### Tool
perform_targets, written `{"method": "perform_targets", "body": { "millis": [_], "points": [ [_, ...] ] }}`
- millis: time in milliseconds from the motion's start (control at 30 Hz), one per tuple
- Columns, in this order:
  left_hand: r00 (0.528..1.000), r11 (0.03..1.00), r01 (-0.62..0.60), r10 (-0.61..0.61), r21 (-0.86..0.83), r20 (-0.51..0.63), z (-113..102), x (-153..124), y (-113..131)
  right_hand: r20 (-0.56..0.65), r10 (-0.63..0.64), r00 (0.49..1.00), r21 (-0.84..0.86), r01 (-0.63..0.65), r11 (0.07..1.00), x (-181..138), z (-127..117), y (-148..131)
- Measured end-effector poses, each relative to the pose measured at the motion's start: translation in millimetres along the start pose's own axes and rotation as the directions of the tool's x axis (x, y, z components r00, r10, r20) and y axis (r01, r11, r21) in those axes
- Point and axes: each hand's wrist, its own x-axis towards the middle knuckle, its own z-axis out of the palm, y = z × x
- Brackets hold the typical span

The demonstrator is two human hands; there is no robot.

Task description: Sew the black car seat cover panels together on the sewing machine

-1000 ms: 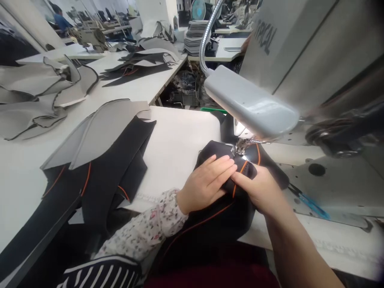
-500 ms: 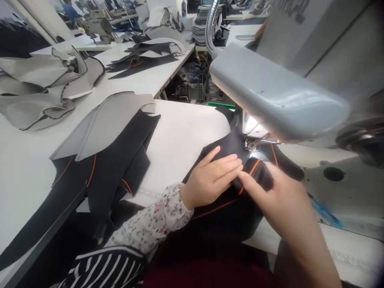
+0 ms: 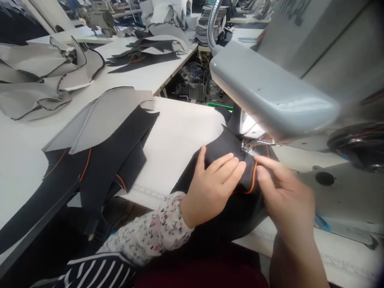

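Right hand point(image 3: 285, 196) has been moved up beside the presser foot point(image 3: 245, 146) since the earlier frame; the fold by it has been flattened. Cloth point(image 3: 225, 144) is held down under the left hand point(image 3: 211, 188), laid flat, outermost finger spread. Right thumb and forefinger are bent towards the edge; whether it is pinched cannot be told. Cloth is best kept smooth, fingertips clear of the foot. Beyond both hands, crumpled plastic point(image 3: 193, 74) is seen above a crate point(image 3: 196, 93); other contents unclear.

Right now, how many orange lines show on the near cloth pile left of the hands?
3: a left line, a middle line and a shorter right line, lower. More may be hidden.
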Motion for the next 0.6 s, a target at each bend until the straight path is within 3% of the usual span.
{"method": "perform_targets", "body": {
  "millis": [600],
  "points": [
    [0.998, 1.000, -0.021, 0.020, 0.009, 0.058, -2.8, 4.8, -6.8, -0.035, 0.056, 0.998, 0.009, -0.056, 0.998, 6.5, 8.9, 4.2]
  ]
}}
